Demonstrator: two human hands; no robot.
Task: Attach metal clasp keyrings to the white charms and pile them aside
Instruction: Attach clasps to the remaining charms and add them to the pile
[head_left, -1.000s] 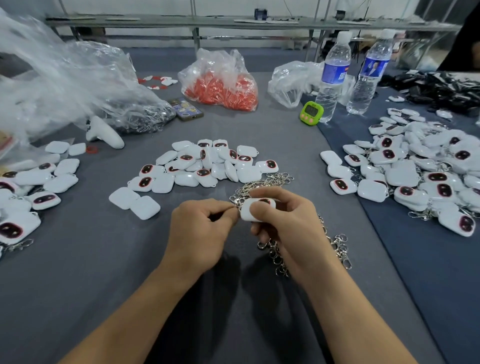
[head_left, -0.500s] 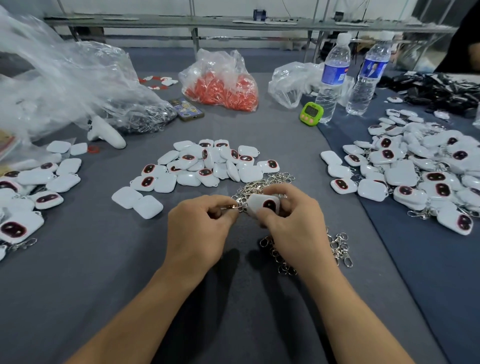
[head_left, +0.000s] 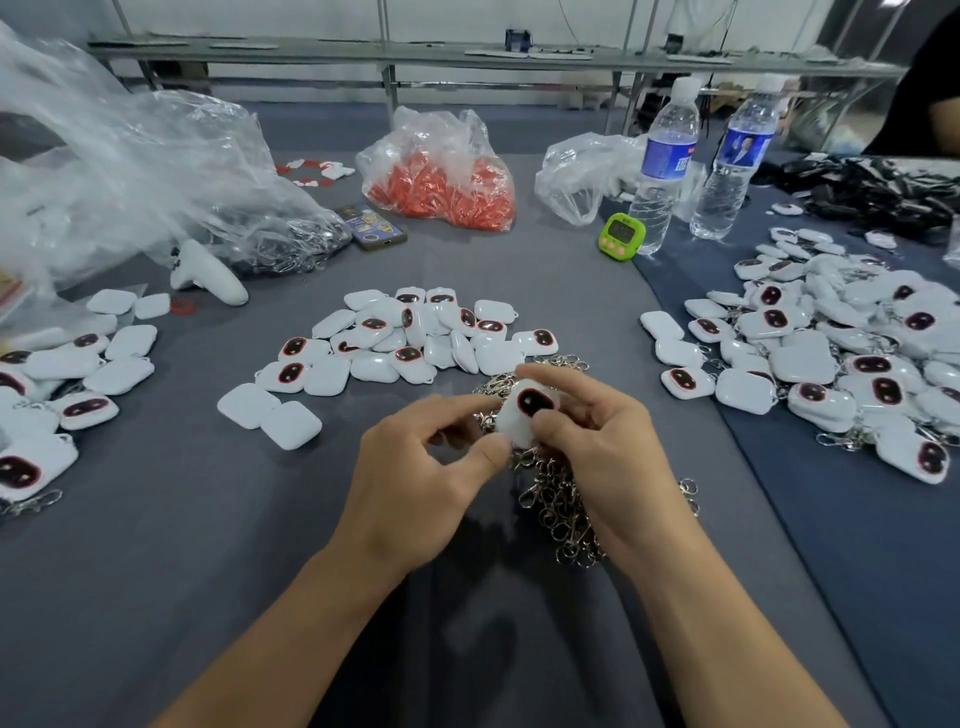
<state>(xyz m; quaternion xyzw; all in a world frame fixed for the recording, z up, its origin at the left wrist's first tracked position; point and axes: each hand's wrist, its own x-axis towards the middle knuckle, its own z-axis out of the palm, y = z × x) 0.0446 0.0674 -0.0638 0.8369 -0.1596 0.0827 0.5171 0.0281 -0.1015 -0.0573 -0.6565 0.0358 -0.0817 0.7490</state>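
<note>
Grey cloth covers our table (head_left: 156, 597). Our right hand (head_left: 602, 457) pinches 1 charm (head_left: 530, 410) above the clasps (head_left: 561, 504); our left hand (head_left: 415, 488) touches its edge, its grip we cannot tell.

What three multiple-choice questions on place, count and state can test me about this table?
1. Where is the green timer? A) beside a water bottle B) under a bag C) in a hand
2. How many water bottles stand there? A) one B) two C) five
3. What is the right hand doing? A) lying flat B) holding a white charm C) lifting a bottle

1 A: it stands next to the left bottle. 2 B: two capped bottles stand together. 3 B: its fingers curl round the charm.
</note>
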